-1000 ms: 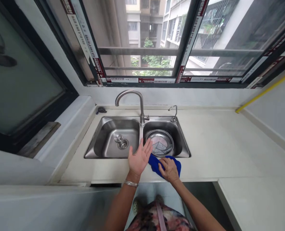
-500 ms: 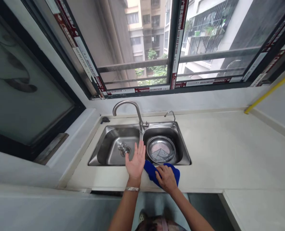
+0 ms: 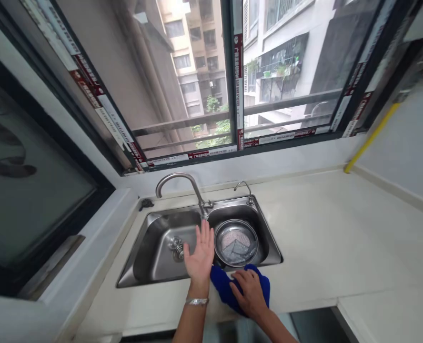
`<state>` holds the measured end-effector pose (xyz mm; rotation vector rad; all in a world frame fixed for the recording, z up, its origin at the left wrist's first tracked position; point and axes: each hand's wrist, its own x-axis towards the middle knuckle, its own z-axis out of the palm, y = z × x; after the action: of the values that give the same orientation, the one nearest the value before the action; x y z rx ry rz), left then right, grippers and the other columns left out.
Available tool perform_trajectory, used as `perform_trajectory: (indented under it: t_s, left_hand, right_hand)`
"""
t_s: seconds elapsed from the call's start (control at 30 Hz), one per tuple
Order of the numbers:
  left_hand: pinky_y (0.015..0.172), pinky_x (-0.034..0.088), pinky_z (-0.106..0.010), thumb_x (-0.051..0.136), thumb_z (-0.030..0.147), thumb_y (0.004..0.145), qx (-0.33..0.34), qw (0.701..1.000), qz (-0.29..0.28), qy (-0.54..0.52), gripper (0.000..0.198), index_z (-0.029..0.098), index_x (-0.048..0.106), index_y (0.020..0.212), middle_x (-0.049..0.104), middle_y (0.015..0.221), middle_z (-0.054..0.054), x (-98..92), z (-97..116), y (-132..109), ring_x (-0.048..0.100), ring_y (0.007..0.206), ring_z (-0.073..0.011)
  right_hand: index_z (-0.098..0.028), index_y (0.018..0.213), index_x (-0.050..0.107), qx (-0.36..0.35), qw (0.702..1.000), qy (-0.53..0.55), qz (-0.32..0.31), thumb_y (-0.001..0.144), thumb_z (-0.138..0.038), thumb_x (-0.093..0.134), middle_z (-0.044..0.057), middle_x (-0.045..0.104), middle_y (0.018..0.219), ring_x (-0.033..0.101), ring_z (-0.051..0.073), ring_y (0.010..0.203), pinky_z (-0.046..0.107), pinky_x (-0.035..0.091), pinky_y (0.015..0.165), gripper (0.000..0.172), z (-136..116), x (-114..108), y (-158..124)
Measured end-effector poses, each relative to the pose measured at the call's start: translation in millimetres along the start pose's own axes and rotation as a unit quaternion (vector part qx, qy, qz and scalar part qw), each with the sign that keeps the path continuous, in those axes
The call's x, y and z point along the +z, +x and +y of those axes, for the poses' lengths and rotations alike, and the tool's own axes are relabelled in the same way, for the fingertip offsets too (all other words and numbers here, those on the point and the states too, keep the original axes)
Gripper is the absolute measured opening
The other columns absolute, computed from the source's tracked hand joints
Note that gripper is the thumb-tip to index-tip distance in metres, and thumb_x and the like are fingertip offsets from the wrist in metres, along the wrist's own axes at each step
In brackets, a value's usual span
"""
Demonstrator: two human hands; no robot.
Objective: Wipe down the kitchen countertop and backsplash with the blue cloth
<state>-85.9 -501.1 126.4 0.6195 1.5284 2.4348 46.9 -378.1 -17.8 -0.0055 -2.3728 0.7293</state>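
Cloth point(image 3: 226, 290), blue, under right hand point(image 3: 249, 294); left hand point(image 3: 198, 255) open over sink point(image 3: 274, 252)

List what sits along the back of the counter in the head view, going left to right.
Small dark object, curved stainless steel faucet, small gooseneck tap, yellow pipe

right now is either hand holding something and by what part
The fingers of the right hand lie over the top of a blue cloth; a firm grip cannot be told. The left hand is open, holding nothing.
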Motion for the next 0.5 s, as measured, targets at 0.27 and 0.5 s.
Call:
perform_trajectory:
  t_s: [0.27, 0.5]
  left_hand:
    - [0.134, 0.011, -0.054, 0.005, 0.056, 0.101, -0.035, 0.987, -0.015, -0.158, 0.071, 0.025, 0.007, 0.165, 0.015, 0.171, -0.004, 25.0, 9.1, 27.4, 0.018, 0.158, -0.0192]
    - [0.132, 0.022, -0.038, 0.015, 0.047, 0.105, -0.111, 0.911, 0.001, -0.398, 0.064, 0.023, 0.014, 0.164, 0.026, 0.169, -0.003, 22.5, 15.0, 39.5, 0.03, 0.154, -0.015]
  right_hand:
    - [-0.027, 0.117, 0.065, 0.049, 0.978, 0.188, 0.081, 0.101, -0.028, 0.056, 0.006, 0.071, 0.1, 0.067, 0.022, 0.091, 0.037, 0.057, 0.08, 0.019, -66.4, -61.4, 83.7]
    - [-0.028, 0.131, 0.063, 0.024, 0.977, 0.196, 0.085, 0.1, -0.024, 0.06, 0.007, 0.071, 0.1, 0.066, 0.02, 0.086, 0.034, 0.059, 0.074, 0.032, -95.6, -49.9, 113.3]
